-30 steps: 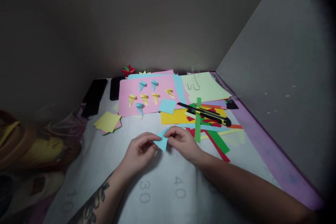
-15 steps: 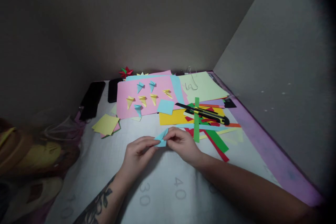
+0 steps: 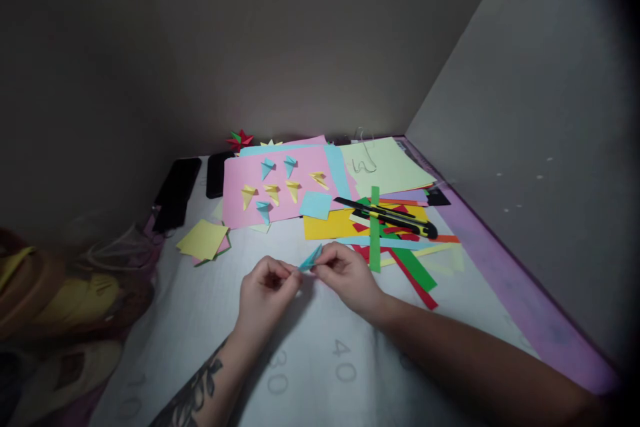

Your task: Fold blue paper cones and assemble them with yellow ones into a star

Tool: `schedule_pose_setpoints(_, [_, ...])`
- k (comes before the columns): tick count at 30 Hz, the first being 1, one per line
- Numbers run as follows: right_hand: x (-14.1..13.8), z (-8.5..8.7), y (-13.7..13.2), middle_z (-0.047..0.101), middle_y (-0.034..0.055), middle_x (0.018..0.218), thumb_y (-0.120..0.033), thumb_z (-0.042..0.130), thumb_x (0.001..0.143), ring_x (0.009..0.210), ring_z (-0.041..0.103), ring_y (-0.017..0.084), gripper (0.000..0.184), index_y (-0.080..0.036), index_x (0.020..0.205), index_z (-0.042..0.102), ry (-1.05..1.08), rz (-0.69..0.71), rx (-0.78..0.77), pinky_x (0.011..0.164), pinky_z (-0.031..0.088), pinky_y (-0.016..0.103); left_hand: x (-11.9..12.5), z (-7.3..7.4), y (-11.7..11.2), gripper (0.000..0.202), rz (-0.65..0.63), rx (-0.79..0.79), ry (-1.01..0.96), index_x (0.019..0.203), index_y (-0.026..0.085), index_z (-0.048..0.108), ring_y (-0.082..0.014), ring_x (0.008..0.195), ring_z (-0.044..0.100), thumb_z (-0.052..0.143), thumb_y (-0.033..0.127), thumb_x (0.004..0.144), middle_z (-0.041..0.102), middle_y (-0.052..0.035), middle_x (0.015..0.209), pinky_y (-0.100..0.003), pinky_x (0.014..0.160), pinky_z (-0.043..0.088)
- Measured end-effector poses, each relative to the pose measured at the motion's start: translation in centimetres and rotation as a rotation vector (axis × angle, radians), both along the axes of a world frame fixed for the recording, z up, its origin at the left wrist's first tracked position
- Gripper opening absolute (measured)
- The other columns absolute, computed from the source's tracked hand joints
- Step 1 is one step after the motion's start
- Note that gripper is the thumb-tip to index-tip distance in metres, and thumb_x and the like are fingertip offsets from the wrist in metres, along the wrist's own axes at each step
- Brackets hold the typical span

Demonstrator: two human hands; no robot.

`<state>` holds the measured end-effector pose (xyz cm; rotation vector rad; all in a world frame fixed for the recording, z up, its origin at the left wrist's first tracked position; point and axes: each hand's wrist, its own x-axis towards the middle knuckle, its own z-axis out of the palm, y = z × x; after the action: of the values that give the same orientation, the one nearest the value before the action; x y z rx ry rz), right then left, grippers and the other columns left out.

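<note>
While the left hand [image 3: 265, 288] pinches one tip of a small folded blue paper [image 3: 311, 258], the right hand [image 3: 349, 277] grasps its other end, the piece between them above a white cover [image 3: 310, 360]; beyond lies a pink sheet [image 3: 316, 160] bearing folded pieces [image 3: 248, 196], with a cutter [image 3: 403, 219] among coloured strips [image 3: 417, 270] rightward

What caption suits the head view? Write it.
Left hand and right hand pinch folded blue paper; small folded pieces dot the pink sheet beyond.

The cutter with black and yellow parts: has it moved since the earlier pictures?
No: judged against the green strip it crosses, the cutter lies where it did; the whole view merely shifted slightly.
</note>
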<state>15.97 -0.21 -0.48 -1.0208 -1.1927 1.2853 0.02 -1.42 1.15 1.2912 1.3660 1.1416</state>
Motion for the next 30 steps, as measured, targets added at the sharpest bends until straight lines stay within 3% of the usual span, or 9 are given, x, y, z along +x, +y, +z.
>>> schedule_pose_setpoints(4, [0.0,0.0,0.1,0.05,-0.0046,0.067,-0.019,0.063,0.071,0.061,0.053,0.011,0.016,-0.021,0.073,0.047,0.032,-0.056,-0.087,0.058,0.046,0.025,0.7,-0.2,0.0,0.022,-0.114,-0.11,-0.096,0.082,0.021,0.046,-0.0112,0.056,0.055,0.064,0.017,0.07,0.059,0.0044,0.062,-0.022,0.057,0.043])
schedule_pose_setpoints(8, [0.1,0.0,0.0,0.048,-0.0048,0.068,-0.014,0.058,0.071,0.062,0.048,0.01,0.015,-0.021,0.075,0.046,-0.085,0.008,-0.039,0.057,0.041,0.023,0.7,-0.1,-0.1,0.027,-0.191,-0.082,-0.03,0.098,0.019,0.054,-0.0131,0.069,0.057,0.065,0.022,0.073,0.062,-0.0009,0.079,-0.024,0.063,0.044])
schedule_pose_setpoints(11, [0.1,-0.2,-0.3,0.048,-0.0045,0.069,-0.011,0.056,0.071,0.062,0.046,0.01,0.015,-0.021,0.075,0.046,-0.192,0.117,-0.019,0.056,0.038,0.022,0.4,0.0,0.0,0.014,-0.203,-0.098,0.061,0.083,0.016,0.061,-0.0135,0.065,0.054,0.062,0.028,0.076,0.061,-0.002,0.072,-0.023,0.06,0.042])
schedule_pose_setpoints(13, [0.1,-0.3,-0.4,0.048,-0.0046,0.069,-0.011,0.056,0.072,0.062,0.046,0.01,0.015,-0.021,0.076,0.046,-0.205,0.112,-0.022,0.056,0.037,0.022,0.2,0.1,0.2,0.016,-0.224,-0.14,0.1,0.073,0.014,0.062,-0.0133,0.062,0.052,0.06,0.03,0.077,0.06,-0.002,0.066,-0.023,0.058,0.041])
schedule_pose_setpoints(20, [0.2,-0.4,-0.3,0.046,-0.0045,0.069,-0.014,0.054,0.076,0.063,0.046,0.011,0.012,-0.021,0.076,0.045,-0.113,0.094,-0.025,0.057,0.037,0.023,0.4,0.2,0.2,0.017,-0.312,-0.208,0.15,0.068,0.013,0.065,-0.0121,0.059,0.049,0.059,0.028,0.074,0.059,-0.0004,0.061,-0.021,0.055,0.037])
schedule_pose_setpoints(23, [0.1,-0.3,-0.3,0.047,-0.0043,0.07,-0.015,0.055,0.077,0.063,0.046,0.011,0.011,-0.021,0.078,0.045,-0.096,0.115,-0.042,0.057,0.036,0.023,0.4,0.2,0.1,0.017,-0.274,-0.196,0.103,0.068,0.013,0.066,-0.0119,0.059,0.05,0.06,0.028,0.073,0.06,-0.0003,0.062,-0.021,0.056,0.038])
schedule_pose_setpoints(30, [0.3,-0.4,0.1,0.048,-0.0035,0.071,-0.017,0.057,0.078,0.064,0.047,0.011,0.011,-0.021,0.077,0.047,-0.092,0.111,-0.066,0.057,0.038,0.024,-1.0,-0.5,1.1,0.019,0.003,-0.197,-0.056,0.07,0.014,0.065,-0.0091,0.053,0.044,0.064,0.033,0.074,0.054,0.0035,0.055,-0.019,0.051,0.034])
